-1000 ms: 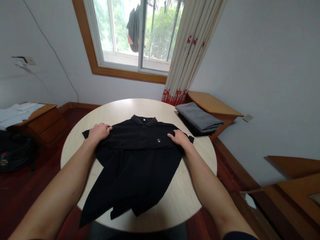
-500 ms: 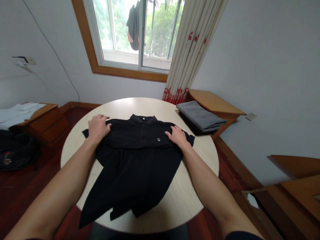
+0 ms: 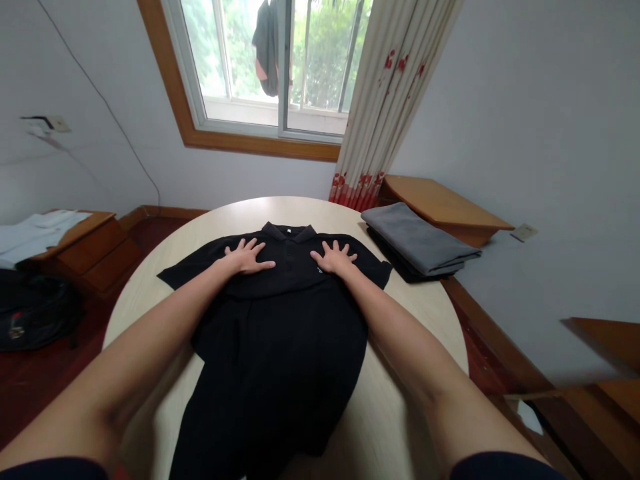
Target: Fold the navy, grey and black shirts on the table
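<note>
A black polo shirt [image 3: 280, 340] lies front side up on the round wooden table [image 3: 430, 320], its collar pointing toward the window. Both sleeves stretch out to the sides, and the lower part is wrinkled and runs toward me. My left hand [image 3: 247, 256] rests flat on the chest, left of the button placket, with its fingers spread. On the other side of the placket, my right hand [image 3: 334, 257] also presses flat with fingers apart, partly covering the small white logo. Neither hand grips the cloth.
A folded stack of grey and black cloth [image 3: 420, 233] sits at the table's right edge. Behind it stands a wooden cabinet [image 3: 445, 200] beside the curtain [image 3: 395, 100]. At left are a wooden drawer unit [image 3: 100, 247] with papers on it and a black bag [image 3: 37, 310].
Both hands have moved inward from the shoulders onto the chest, and their fingers have spread. The left sleeve now lies stretched out flatter. My view has moved closer to the table.
</note>
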`<state>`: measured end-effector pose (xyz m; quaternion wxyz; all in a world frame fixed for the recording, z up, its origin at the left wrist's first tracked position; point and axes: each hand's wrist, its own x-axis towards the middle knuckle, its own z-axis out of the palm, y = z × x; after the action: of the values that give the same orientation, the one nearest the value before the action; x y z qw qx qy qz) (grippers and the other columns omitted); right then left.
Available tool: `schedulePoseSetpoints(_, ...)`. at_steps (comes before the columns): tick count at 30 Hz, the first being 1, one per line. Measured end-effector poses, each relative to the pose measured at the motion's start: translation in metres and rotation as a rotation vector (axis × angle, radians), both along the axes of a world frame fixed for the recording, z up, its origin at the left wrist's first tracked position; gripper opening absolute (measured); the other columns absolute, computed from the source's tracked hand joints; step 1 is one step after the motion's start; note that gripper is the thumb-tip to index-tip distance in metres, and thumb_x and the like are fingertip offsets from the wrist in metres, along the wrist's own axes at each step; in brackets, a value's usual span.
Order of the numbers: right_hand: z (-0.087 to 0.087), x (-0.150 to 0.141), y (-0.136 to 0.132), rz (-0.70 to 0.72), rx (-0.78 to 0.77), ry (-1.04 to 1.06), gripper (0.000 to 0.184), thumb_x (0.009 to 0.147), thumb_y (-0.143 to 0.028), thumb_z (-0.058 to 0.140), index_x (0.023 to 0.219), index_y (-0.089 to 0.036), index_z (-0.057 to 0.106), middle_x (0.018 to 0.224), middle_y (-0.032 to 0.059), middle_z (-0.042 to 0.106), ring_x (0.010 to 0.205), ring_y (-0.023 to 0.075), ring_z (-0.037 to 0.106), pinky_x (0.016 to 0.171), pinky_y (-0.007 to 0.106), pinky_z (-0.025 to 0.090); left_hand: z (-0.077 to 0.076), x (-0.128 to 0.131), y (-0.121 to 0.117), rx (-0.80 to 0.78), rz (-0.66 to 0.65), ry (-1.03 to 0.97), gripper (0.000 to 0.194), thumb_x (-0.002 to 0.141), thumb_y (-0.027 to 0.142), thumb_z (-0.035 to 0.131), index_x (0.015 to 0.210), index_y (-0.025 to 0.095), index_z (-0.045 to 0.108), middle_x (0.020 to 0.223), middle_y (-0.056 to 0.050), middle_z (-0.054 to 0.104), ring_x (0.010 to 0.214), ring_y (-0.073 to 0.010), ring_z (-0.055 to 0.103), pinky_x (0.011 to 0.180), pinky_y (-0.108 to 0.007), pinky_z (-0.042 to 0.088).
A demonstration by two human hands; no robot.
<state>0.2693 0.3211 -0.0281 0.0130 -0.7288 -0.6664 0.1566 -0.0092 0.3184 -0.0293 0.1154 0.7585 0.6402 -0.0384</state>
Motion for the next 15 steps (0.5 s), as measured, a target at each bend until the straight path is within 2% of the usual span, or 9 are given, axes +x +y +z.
schedulePoseSetpoints(4, -0.009, 0.009, 0.038, 0.044, 0.044, 0.002, 0.082, 0.094, -0.075, 0.027, 0.161, -0.029, 0.021, 0.169, 0.0106, 0.005, 0.151, 0.0477, -0.003, 0.112, 0.076, 0.003, -0.007, -0.001, 0.029, 0.039, 0.007, -0.019, 0.097, 0.083, 0.085, 0.033, 0.161, 0.028, 0.021, 0.169, -0.009, 0.006, 0.151, -0.0485, 0.004, 0.11, -0.079, 0.011)
schedulePoseSetpoints(8, -0.016, 0.024, 0.075, 0.11, 0.093, 0.004, 0.083, 0.092, -0.077, 0.028, 0.16, -0.029, 0.024, 0.169, 0.0089, 0.008, 0.152, 0.0455, -0.002, 0.113, 0.074, 0.003, -0.016, -0.003, 0.051, 0.166, -0.012, -0.059, 0.087, 0.089, 0.08, 0.025, 0.16, 0.029, 0.024, 0.169, -0.006, 0.012, 0.153, -0.0418, 0.005, 0.114, -0.074, 0.007)
schedulePoseSetpoints(10, -0.016, 0.03, 0.089, 0.138, 0.108, -0.002, 0.083, 0.092, -0.078, 0.031, 0.159, -0.029, 0.026, 0.169, 0.0082, 0.01, 0.152, 0.0444, 0.0, 0.114, 0.073, 0.005, -0.018, -0.004, 0.06, 0.171, -0.023, -0.064, 0.086, 0.091, 0.079, 0.025, 0.16, 0.029, 0.025, 0.169, -0.005, 0.012, 0.154, -0.0395, 0.006, 0.116, -0.071, 0.007)
schedulePoseSetpoints(13, -0.014, 0.032, 0.098, 0.168, 0.129, 0.007, 0.083, 0.092, -0.076, 0.035, 0.159, -0.027, 0.028, 0.169, 0.0088, 0.013, 0.153, 0.0422, 0.003, 0.116, 0.07, 0.006, -0.014, -0.001, 0.067, 0.167, -0.019, -0.059, 0.082, 0.094, 0.073, 0.027, 0.16, 0.024, 0.027, 0.168, -0.007, 0.016, 0.153, -0.0373, 0.011, 0.118, -0.066, 0.01)
schedulePoseSetpoints(15, -0.011, 0.029, 0.092, 0.172, 0.17, 0.014, 0.078, 0.096, -0.07, 0.036, 0.158, -0.024, 0.031, 0.167, 0.0108, 0.018, 0.153, 0.0399, 0.006, 0.118, 0.067, 0.005, -0.009, 0.004, 0.062, 0.273, 0.004, -0.055, 0.074, 0.098, 0.063, 0.029, 0.157, 0.018, 0.035, 0.165, -0.011, 0.026, 0.152, -0.0359, 0.018, 0.119, -0.062, 0.013)
